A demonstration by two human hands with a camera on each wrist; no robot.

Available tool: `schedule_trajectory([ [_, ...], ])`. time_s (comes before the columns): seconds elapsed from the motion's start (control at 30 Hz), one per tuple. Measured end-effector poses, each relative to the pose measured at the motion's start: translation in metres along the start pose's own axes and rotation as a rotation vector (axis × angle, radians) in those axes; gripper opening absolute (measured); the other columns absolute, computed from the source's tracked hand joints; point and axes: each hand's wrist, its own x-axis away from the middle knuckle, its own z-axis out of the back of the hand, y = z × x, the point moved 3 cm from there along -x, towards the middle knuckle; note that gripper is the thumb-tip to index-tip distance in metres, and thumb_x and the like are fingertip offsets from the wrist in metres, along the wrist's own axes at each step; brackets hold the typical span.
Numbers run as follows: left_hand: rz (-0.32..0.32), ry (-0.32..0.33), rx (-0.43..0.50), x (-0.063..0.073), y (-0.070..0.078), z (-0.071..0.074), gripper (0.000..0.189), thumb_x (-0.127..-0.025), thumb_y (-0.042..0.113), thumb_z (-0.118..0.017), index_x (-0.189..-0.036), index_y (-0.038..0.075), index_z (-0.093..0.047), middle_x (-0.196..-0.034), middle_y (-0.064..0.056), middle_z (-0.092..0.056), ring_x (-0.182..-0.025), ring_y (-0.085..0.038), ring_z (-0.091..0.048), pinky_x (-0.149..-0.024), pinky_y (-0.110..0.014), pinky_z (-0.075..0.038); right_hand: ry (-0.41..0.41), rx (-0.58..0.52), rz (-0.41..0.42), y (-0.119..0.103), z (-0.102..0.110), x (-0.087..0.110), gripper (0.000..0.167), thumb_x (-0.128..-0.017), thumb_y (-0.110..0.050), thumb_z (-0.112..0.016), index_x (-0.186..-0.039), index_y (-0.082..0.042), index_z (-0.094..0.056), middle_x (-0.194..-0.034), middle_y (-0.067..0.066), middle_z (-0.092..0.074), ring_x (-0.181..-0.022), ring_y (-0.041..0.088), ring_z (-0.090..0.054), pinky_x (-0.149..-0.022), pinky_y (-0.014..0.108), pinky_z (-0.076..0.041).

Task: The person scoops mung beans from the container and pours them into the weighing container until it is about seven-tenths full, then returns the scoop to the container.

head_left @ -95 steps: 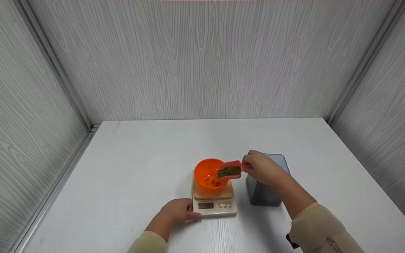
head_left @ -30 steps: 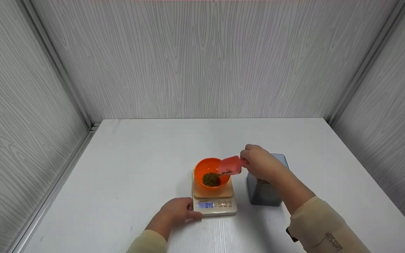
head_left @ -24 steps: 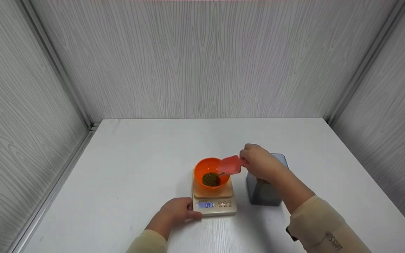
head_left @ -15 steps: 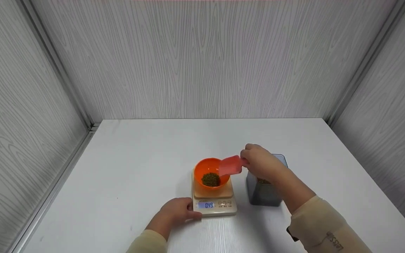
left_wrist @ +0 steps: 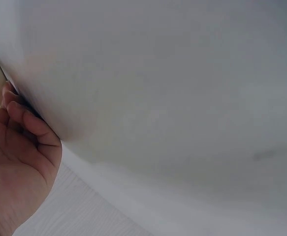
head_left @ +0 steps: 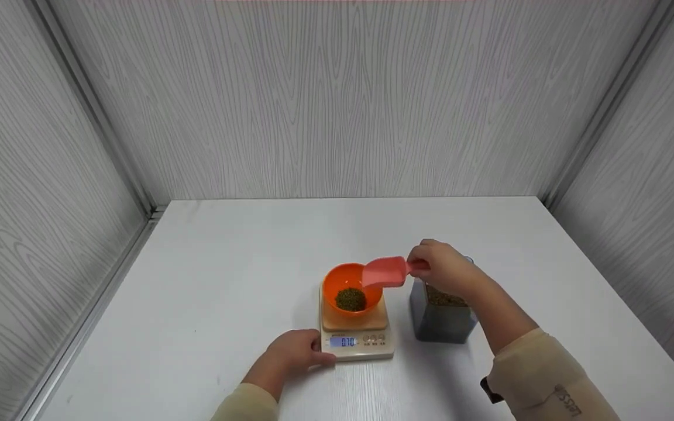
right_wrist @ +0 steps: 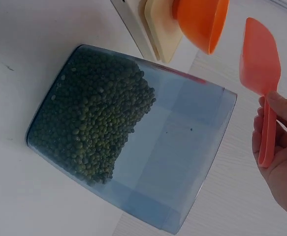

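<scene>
An orange bowl (head_left: pixel 343 275) with a small heap of mung beans (head_left: pixel 351 300) sits on a kitchen scale (head_left: pixel 375 351), whose display reads 0.70. My left hand (head_left: pixel 295 352) holds the scale at its near left corner, thumb along the front edge; in the left wrist view its fingers (left_wrist: pixel 27 118) are curled. My right hand (head_left: pixel 445 269) grips the handle of a pink scoop (head_left: pixel 385 272), tilted with its lip over the bowl's right rim. The right wrist view shows the scoop's outer side; its inside is hidden there.
Right of the scale, below my right forearm, stands a clear bluish container (right_wrist: pixel 182 123) partly filled with mung beans (right_wrist: pixel 94 118). The white table (head_left: pixel 226 263) meets grey wood-grain walls at the back and sides.
Beans have gone from the scoop into the bowl. The display, dark at first, went from 0.49 to 0.70. My right hand has lately drawn slightly right with the scoop; the left stays put.
</scene>
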Motion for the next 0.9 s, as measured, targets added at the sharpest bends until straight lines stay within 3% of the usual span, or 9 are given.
schedule_trajectory([
  [0.4, -0.025, 0.010, 0.000, 0.002, 0.001, -0.001, 0.039, -0.073, 0.049, -0.070, -0.074, 0.015, -0.051, -0.065, 0.001, -0.045, -0.069, -0.017, -0.045, -0.062, -0.033, -0.033, 0.026, -0.054, -0.029, 0.028, 0.022, 0.017, 0.013, -0.083, -0.011, -0.066, -0.095, -0.008, -0.065, -0.085, 0.002, -0.056, -0.076, 0.019, -0.052, -0.069, 0.033, -0.048],
  [0.9, -0.020, 0.011, -0.020, 0.001, -0.001, -0.002, 0.040, -0.073, 0.050, -0.069, -0.071, 0.016, -0.049, -0.064, 0.002, -0.045, -0.066, -0.015, -0.044, -0.061, -0.032, -0.033, -0.047, -0.004, -0.061, 0.059, 0.064, 0.042, 0.009, -0.083, -0.008, -0.063, -0.093, -0.008, -0.064, -0.083, 0.003, -0.057, -0.076, 0.019, -0.051, -0.066, 0.032, -0.046],
])
